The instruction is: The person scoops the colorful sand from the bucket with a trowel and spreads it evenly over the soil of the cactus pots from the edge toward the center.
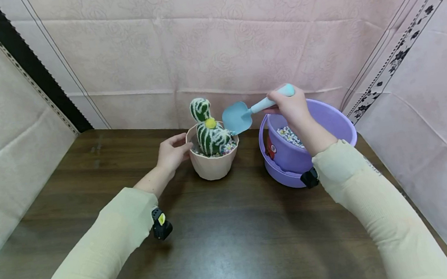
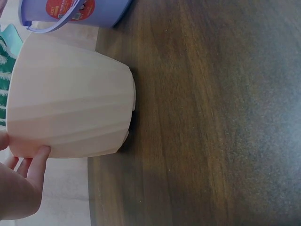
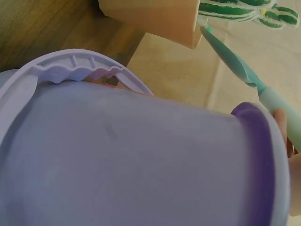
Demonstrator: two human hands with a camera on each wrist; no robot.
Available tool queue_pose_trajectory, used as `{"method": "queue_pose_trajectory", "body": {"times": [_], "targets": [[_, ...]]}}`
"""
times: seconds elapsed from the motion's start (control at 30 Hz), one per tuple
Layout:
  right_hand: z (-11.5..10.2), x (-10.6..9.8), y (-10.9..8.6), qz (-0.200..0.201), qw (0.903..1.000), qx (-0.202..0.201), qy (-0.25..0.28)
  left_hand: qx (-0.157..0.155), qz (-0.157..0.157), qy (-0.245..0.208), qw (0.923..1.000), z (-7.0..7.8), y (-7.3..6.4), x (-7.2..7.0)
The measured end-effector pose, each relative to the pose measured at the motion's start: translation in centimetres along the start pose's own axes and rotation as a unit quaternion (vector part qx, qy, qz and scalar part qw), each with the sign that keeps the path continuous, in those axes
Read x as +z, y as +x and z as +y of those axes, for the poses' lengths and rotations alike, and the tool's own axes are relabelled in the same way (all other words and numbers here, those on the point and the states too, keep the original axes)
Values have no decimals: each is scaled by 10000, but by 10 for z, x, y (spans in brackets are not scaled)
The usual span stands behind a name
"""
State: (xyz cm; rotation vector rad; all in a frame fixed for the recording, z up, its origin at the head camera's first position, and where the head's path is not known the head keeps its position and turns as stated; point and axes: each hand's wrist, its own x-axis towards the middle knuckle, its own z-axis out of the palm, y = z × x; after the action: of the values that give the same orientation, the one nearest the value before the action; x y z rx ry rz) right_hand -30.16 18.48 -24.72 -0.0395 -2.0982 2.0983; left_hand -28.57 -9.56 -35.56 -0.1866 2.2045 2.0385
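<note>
A green cactus [image 1: 208, 139] with white stripes and a yellow flower stands in a pale beige pot [image 1: 213, 168], with small coloured pebbles [image 1: 228, 148] around its base. My left hand [image 1: 172, 154] holds the pot's rim at its left side; the left wrist view shows the fingertips against the pot wall [image 2: 70, 103]. In my right hand [image 1: 291, 107] is the handle of a light blue toy shovel [image 1: 237, 118]. Its blade tilts down over the pot's right edge, close beside the cactus. From the right wrist, the shovel [image 3: 235, 61] appears edge-on, its tip at the pot rim.
Right of the pot stands a purple bucket [image 1: 286, 155] holding pebbles [image 1: 290, 137], with its handle hanging down in front. My right forearm reaches across it. Everything stands on a dark wooden table [image 1: 218, 244], with pale patterned cloth [image 1: 214, 49] behind and at both sides.
</note>
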Motion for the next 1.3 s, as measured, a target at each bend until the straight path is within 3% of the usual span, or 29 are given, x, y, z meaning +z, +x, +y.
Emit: {"method": "queue_pose_trajectory", "body": {"times": [0.33,0.63,0.93,1.1,1.3], "targets": [[-3,-2,-3,89,9999,-94,-64,55,54,63,10000,1,-3,1],[-10,-14,-6,364,9983,92,441,-55,179,-22,9998,-1,-15,-2],[-15,-43,-11,577,9935,295,939,-48,130,58,9999,-1,-40,-11],[-21,-62,-16,655,9916,292,1077,-102,-183,234,9995,1,-55,-8],[-28,-81,-21,728,9879,270,1346,12,-710,260,9971,4,-65,11]]}}
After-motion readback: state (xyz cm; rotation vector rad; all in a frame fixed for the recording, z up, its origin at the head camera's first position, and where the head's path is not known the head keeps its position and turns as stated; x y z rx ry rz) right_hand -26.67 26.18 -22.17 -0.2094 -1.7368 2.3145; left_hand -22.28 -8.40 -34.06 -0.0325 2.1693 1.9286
